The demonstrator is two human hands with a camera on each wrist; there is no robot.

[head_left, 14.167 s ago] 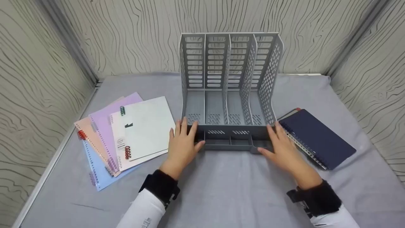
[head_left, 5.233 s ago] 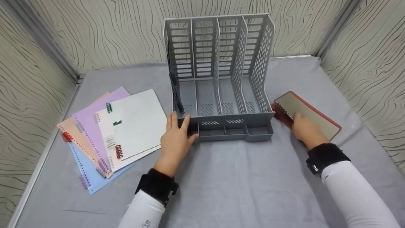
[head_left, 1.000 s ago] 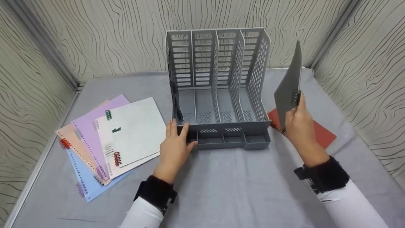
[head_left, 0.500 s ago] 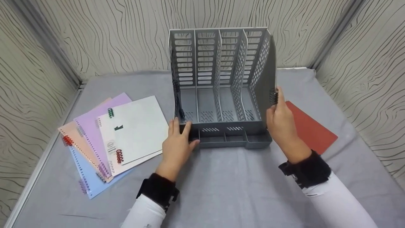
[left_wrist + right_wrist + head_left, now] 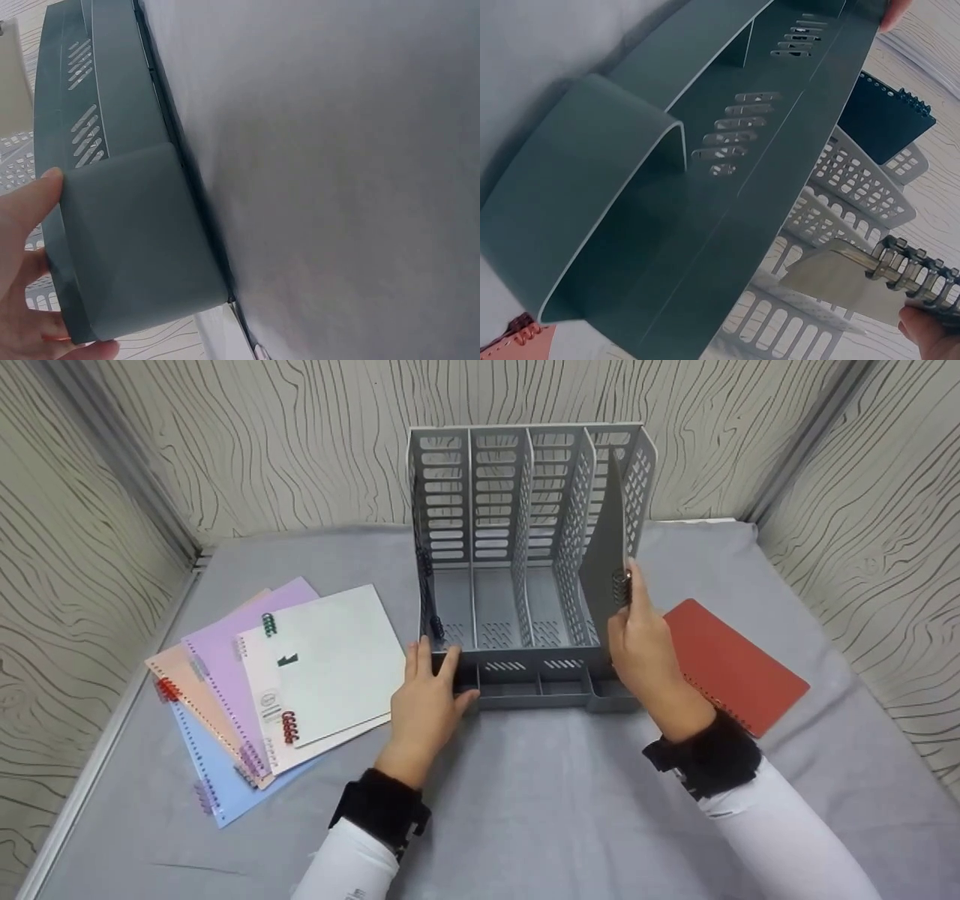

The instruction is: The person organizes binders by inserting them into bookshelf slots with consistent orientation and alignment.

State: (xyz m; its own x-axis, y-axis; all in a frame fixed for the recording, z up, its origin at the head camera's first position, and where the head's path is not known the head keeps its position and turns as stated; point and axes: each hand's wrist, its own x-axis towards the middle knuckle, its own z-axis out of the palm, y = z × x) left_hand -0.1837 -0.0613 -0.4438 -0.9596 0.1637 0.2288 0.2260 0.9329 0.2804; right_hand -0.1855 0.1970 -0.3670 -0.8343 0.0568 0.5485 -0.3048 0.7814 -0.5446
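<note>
A grey file organizer (image 5: 510, 659) with upright slots stands at the back, small trays along its front. My left hand (image 5: 425, 709) grips its front left corner; the left wrist view shows the fingers (image 5: 39, 199) bent round the panel's edge. In my right hand (image 5: 646, 649) is a grey-covered spiral notebook (image 5: 606, 551), pinched by its coil side and held upright at the mouth of the rightmost slot. Its coil (image 5: 922, 270) faces me in the right wrist view. A navy spiral notebook (image 5: 881, 120) stands in the leftmost slot, nearly edge-on in the head view.
On the right lies a red spiral notebook (image 5: 739, 664). Fanned out at left are several loose-leaf notebooks: a white one (image 5: 345, 660) on top, then purple (image 5: 232, 660), peach (image 5: 187, 667) and blue (image 5: 225, 795) ones. A patterned panel (image 5: 315, 442) rises behind the organizer.
Earlier, the navy notebook went from the right-hand pile into the leftmost slot. In the last second my right hand has carried the grey notebook left to the rightmost slot, uncovering the red one.
</note>
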